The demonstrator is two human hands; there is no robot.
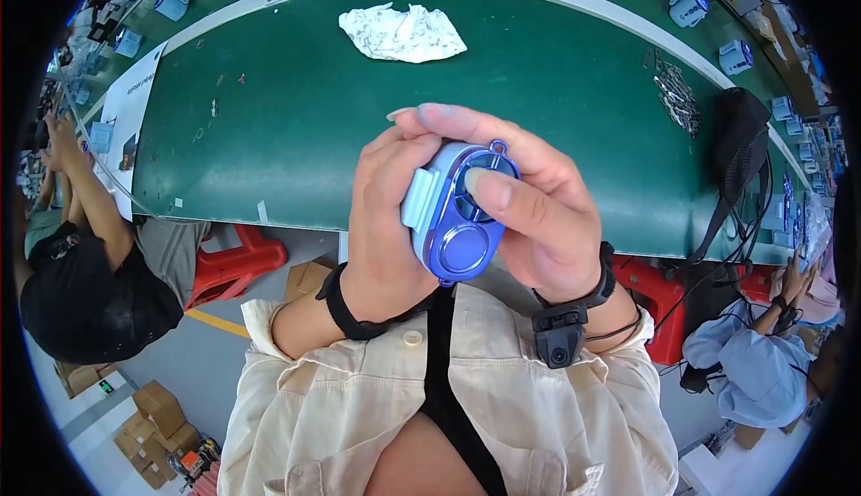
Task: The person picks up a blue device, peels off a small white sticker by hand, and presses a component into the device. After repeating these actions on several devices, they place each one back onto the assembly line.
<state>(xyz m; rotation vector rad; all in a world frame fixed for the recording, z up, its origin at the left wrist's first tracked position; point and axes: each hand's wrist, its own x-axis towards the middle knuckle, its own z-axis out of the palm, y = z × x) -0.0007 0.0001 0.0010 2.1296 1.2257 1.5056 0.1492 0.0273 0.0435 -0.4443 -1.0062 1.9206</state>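
Head view: both hands meet just below the middle of the picture, clasped around a small blue oval device held up in the air in front of the bench. The left hand wraps the device from its nine o'clock side, fingers curled behind and over the top, with a pale blue clip-like part on the device's left edge showing just beside the palm. The right hand grips it from the three o'clock side, its thumb pressed flat on the dark upper part of the face, its forefinger arched across the top near a small loop at the device's one o'clock corner. A round glossy blue disc sits at the device's lower end, at about six o'clock. Each wrist carries a black band; the right one bears a small black camera. On the green bench, a crumpled white cloth lies at twelve o'clock from the hands, well apart, and a heap of small metal parts lies at about two o'clock. Other people sit at nine and four o'clock, beside red stools.
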